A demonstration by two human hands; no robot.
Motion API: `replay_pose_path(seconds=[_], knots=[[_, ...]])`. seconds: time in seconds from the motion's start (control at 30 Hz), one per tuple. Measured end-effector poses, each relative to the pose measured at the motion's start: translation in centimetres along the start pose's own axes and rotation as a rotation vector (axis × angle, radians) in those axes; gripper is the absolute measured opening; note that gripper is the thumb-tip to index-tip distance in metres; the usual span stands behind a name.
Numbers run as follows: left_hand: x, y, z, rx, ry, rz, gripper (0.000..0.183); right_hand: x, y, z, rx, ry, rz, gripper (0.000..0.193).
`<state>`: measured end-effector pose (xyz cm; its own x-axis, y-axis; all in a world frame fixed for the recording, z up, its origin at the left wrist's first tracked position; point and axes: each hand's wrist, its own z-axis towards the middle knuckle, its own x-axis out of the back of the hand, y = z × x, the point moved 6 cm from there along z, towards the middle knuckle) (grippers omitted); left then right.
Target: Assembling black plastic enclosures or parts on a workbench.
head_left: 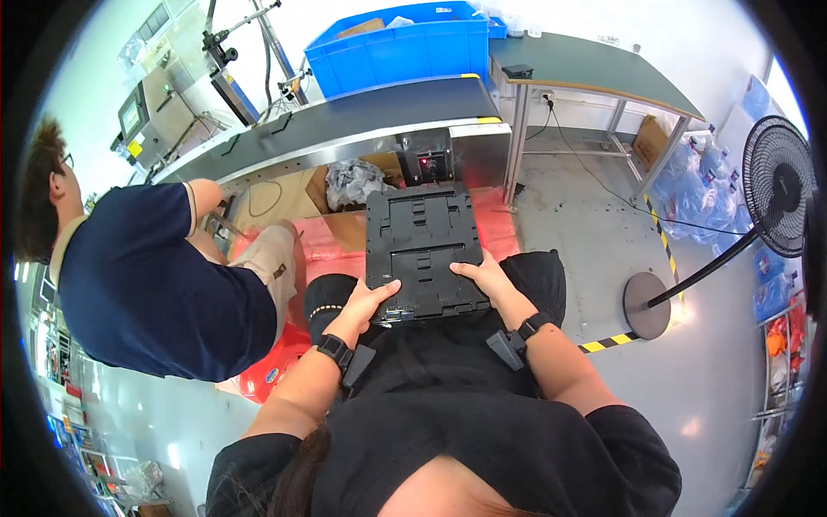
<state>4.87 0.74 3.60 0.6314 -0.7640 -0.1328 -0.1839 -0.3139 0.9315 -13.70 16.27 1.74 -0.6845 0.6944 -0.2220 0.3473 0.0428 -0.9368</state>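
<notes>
A flat, rectangular black plastic case [422,234] with moulded ridges and recesses rests over my lap. My left hand [369,303] grips its near left corner, thumb on the top face and fingers around the side. At the right edge, my right hand [488,277] holds it the same way, thumb laid on top. The fingers under the case are hidden. A dark band with a grey block is strapped on each of my wrists.
Ahead runs a conveyor [345,116] with a blue bin [396,60] behind it. A co-worker [164,284] sits close on my left. At right stand a green-topped table [594,73] and a black fan [646,306]. Below the conveyor is a cardboard box [345,226] with plastic bags.
</notes>
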Motion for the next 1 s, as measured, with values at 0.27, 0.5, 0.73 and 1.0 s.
replay_pose_path(seconds=[0.27,0.5,0.73,1.0], knots=[[0.7,-1.6,-1.4,0.008,-0.017,-0.054,0.071,-0.4,0.9,-2.9,-0.144,0.026,0.029,0.069],[0.7,-1.3,-0.9,-0.09,-0.019,-0.066,0.072,0.0,1.0,-1.7,-0.087,-0.011,-0.139,0.076],[1.4,-0.7,-0.2,-0.148,0.036,-0.068,0.079,-0.4,-16.9,2.5,-0.161,-0.499,-1.502,0.088],[1.5,0.9,0.8,-0.014,-0.006,0.048,0.085,-12.6,-36.6,23.6,0.703,-0.265,-1.268,0.055]])
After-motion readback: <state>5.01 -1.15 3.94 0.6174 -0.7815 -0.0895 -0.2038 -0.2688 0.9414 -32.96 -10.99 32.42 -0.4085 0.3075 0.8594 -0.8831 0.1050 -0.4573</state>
